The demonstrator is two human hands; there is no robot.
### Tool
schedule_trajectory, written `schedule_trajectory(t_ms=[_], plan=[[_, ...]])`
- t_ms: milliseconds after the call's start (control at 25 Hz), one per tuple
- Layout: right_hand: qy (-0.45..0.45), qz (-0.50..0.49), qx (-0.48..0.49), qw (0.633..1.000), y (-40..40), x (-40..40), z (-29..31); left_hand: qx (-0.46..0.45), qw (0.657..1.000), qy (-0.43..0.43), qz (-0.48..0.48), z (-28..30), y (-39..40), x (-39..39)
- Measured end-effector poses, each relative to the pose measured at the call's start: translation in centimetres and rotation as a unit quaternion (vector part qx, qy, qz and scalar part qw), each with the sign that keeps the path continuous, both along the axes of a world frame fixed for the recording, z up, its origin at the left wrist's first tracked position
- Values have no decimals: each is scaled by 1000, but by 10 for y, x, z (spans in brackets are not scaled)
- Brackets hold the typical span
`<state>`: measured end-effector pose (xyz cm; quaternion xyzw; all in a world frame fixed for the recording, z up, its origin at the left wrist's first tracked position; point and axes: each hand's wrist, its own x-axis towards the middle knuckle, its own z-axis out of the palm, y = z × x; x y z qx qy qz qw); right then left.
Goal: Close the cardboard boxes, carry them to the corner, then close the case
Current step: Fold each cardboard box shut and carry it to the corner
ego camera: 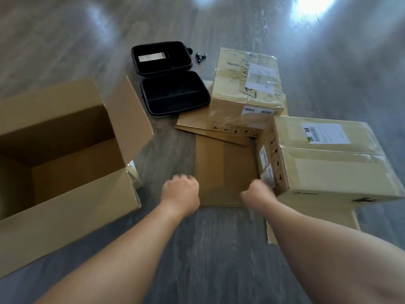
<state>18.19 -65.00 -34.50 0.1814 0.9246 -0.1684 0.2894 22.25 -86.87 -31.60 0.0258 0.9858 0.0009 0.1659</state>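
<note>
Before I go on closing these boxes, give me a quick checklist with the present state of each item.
1. Big box on the left closed: not ok, its flaps stand open.
2. Flat cardboard in the middle folded into shape: not ok, it lies flat on the floor.
3. Left hand gripping the cardboard: cannot tell; fingers are curled at its left edge.
4. Right hand gripping the cardboard: cannot tell; fingers are curled near the labelled box.
5. Taped box at the back closed: ok.
6. Black case closed: not ok, it lies open.
</note>
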Motion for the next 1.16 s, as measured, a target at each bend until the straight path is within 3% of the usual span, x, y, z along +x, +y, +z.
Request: schedule_trajectory(t_ms=[120,280,440,600,680,840,960,1000,1040,1120,1160], plan=[[-21,-5,-4,1000,6,1,-13,39,994,-91,45,-18,6,-4],[-29,-19,-22,999,7,-5,-29,178,958,-193,118,-41,17,-5],[-23,-40,-36,998,-2,-10,-33,253,935,-163,190,-47,23,-10],[-18,-60,-39,997,-5,-8,-29,324,878,-109,336,-46,10,-13],[-34,-66,-59,996,-6,-2,-26,294,881,-119,352,-48,-5,-6],[-147,-29,-116,982,-44,30,-35,112,938,-151,293,-49,-33,11],[-322,1,-144,936,-91,49,-35,58,936,-161,309,-49,-50,20],[-338,23,-136,931,-99,46,-31,52,932,-161,320,-49,-53,24],[-291,60,-115,948,-101,40,-25,45,930,-156,330,-49,-56,29],[-71,127,-41,988,-85,19,-16,33,929,-133,345,-50,-63,41],[10,139,-11,990,-74,9,-12,33,927,-126,353,-50,-67,47]])
